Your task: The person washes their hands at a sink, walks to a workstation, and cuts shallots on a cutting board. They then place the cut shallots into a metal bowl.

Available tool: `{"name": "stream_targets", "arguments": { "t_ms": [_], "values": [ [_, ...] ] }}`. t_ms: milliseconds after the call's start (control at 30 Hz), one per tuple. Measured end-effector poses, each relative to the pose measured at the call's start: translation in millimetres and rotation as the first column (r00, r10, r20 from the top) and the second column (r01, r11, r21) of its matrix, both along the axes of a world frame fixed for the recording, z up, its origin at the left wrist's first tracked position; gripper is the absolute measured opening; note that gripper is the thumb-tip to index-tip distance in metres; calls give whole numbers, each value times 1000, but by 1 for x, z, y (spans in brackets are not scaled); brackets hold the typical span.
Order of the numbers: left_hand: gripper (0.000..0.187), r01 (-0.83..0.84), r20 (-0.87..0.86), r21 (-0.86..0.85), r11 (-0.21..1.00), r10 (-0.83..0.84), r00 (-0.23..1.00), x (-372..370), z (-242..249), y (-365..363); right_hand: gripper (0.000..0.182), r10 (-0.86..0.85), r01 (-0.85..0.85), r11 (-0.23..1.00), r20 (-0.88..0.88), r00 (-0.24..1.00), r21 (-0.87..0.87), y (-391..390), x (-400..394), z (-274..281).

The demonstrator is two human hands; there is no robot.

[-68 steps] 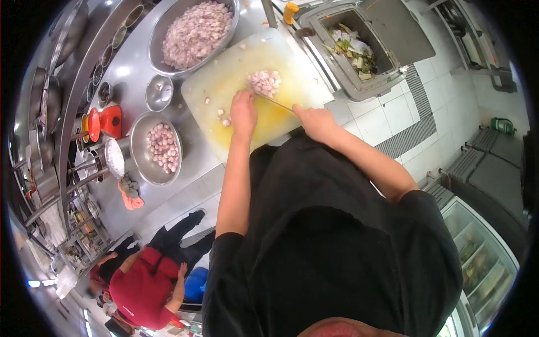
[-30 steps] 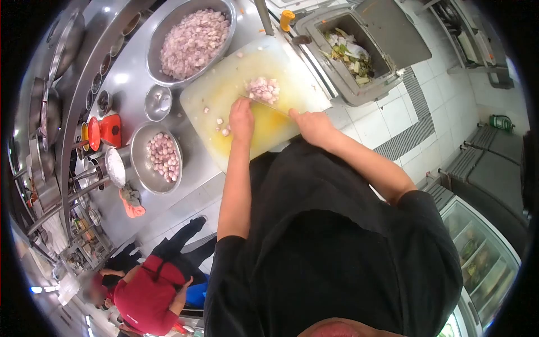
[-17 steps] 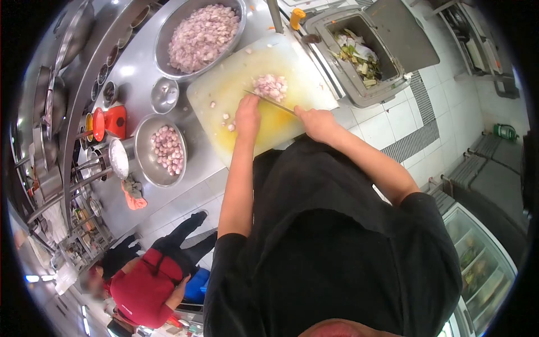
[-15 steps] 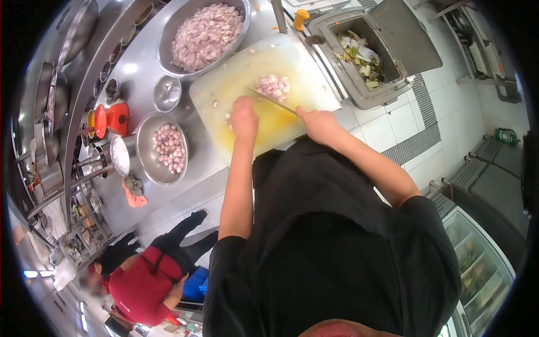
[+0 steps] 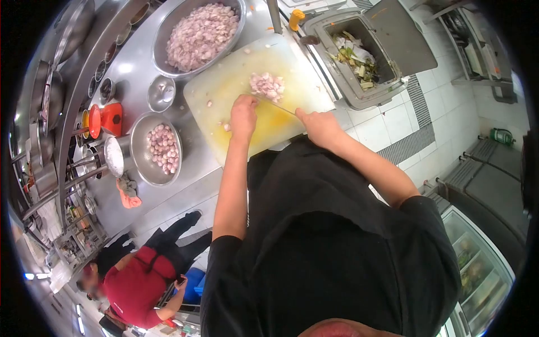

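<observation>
My right hand point(image 5: 319, 127) is wrapped round the handle of a knife point(image 5: 279, 105), its blade slanting up and left over the cutting board point(image 5: 210, 84). By the blade's far end is my left hand point(image 5: 243, 116), fingers curled together; whatever they pinch is hidden. A heap of chopped shallots point(image 5: 267, 86) lies on the yellow-stained board just beyond the blade. A few loose pieces are scattered at the board's left side. Peeled whole shallots point(image 5: 163, 147) sit in a steel bowl point(image 5: 139, 162) left of the board.
A large steel bowl point(image 5: 161, 54) full of cut shallots stands beyond the board, near a small steel bowl point(image 5: 161, 94). An open grey bin point(image 5: 359, 102) with scraps is at the right. A co-worker in a red shirt point(image 5: 133, 289) stands at lower left.
My left hand has come nearer the knife, and the blade's far end now sits lower, beside its fingers. The whole view has shifted slightly. The co-worker's hand has moved up into view.
</observation>
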State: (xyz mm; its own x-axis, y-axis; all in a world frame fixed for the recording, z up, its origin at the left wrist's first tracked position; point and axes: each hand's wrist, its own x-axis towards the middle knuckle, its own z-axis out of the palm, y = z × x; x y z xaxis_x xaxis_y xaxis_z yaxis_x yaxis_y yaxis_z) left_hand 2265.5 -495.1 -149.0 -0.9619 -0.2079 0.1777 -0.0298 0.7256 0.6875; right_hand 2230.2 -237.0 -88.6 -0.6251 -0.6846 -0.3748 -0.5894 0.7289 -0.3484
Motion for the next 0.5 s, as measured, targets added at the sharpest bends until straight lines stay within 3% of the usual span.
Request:
{"name": "stream_targets", "arguments": {
  "t_ms": [67, 133, 200, 300, 400, 500],
  "values": [
    [3, -19, -40, -115, 993, 14, 999, 1, -1, 3, 33, -1, 1, 1000, -15, 1000, 5, 0, 7, 3],
    [4, -22, -30, -99, 995, 19, 999, 2, -4, 5, 31, -4, 4, 1000, -33, 999, 11, 2, 9, -5],
    [4, -25, -27, -87, 996, 23, 999, 3, -5, 7, 24, -3, -9, 996, -128, 992, -93, 0, 6, -18],
    [4, -39, -56, -151, 988, 31, 998, 9, -5, 9, 28, 41, -45, 999, -139, 989, -26, -2, 9, -8],
    [5, -47, -82, -137, 989, 36, 996, 7, -8, 12, 26, 9, -25, 994, -148, 989, -107, 0, 6, -25],
    [5, -85, -88, -145, 986, 73, 993, 12, -13, 9, 24, 58, -68, 996, -161, 985, -60, -3, 7, -10]
  ]
}}
